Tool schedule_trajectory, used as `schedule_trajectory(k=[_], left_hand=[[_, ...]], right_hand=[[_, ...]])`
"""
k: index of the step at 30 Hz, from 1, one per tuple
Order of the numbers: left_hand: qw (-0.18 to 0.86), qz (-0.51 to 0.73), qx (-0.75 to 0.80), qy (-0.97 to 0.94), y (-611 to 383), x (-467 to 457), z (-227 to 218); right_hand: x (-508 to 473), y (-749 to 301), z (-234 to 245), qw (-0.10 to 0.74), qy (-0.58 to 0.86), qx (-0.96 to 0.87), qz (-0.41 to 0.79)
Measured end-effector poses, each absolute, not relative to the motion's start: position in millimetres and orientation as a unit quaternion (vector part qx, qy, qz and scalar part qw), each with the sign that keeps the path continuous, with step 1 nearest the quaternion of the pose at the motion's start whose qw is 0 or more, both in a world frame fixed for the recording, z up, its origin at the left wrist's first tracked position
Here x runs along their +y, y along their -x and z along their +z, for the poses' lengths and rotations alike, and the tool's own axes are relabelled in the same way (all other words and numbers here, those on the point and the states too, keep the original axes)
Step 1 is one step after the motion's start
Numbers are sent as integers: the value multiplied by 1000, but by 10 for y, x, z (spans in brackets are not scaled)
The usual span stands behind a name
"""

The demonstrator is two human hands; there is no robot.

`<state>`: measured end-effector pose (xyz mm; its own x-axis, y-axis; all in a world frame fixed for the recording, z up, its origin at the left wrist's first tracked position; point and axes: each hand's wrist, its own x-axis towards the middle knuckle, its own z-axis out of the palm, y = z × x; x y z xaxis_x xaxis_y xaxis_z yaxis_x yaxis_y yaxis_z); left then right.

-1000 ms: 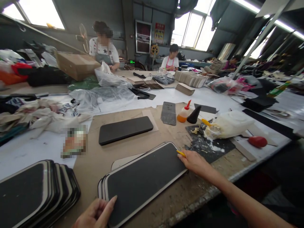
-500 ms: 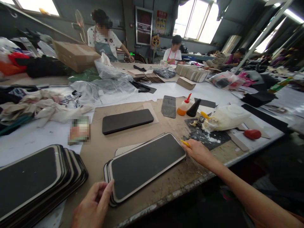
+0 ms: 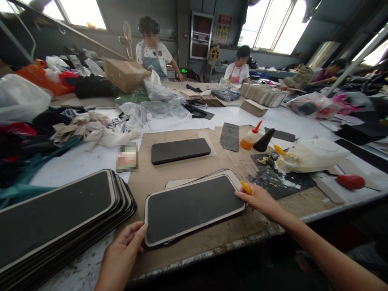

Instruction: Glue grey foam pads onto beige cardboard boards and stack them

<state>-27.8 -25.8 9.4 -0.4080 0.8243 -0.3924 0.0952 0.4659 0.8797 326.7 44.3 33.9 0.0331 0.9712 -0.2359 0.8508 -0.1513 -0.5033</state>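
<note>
My left hand [image 3: 129,242] pinches the left edge of a flat black panel [image 3: 194,210] with a pale border and rounded corners. At its right end my right hand [image 3: 262,199] grips the panel between thumb and fingers, with a small yellow tool [image 3: 246,187] also held in it; the rest of that tool is hidden. Under the panel and behind it show the edges of similar pale-bordered sheets [image 3: 178,184]. A plain black padded piece [image 3: 181,151] lies beyond, on the brown board [image 3: 142,178].
At left rises a stack of black panels [image 3: 60,218]. On the right are an orange-filled bottle [image 3: 249,139], a black cone [image 3: 264,140], a tipped white jug [image 3: 321,153] with paste, and a red-handled tool [image 3: 351,182]. Two co-workers [image 3: 154,56] [image 3: 239,66] work across the table.
The view has swung left. My right hand has taken hold of the panel's right end, and the panel has shifted against the sheets beneath it. My left hand stays on its left edge.
</note>
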Motion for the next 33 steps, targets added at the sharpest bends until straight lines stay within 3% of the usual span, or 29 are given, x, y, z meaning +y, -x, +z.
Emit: schedule_trajectory(k=[20, 33], left_hand=[[493, 427, 694, -305, 255, -253, 53], [494, 403, 703, -315, 373, -289, -10]], right_hand=[[544, -3414, 55, 63, 721, -652, 227], [455, -3201, 306, 50, 730, -639, 237]])
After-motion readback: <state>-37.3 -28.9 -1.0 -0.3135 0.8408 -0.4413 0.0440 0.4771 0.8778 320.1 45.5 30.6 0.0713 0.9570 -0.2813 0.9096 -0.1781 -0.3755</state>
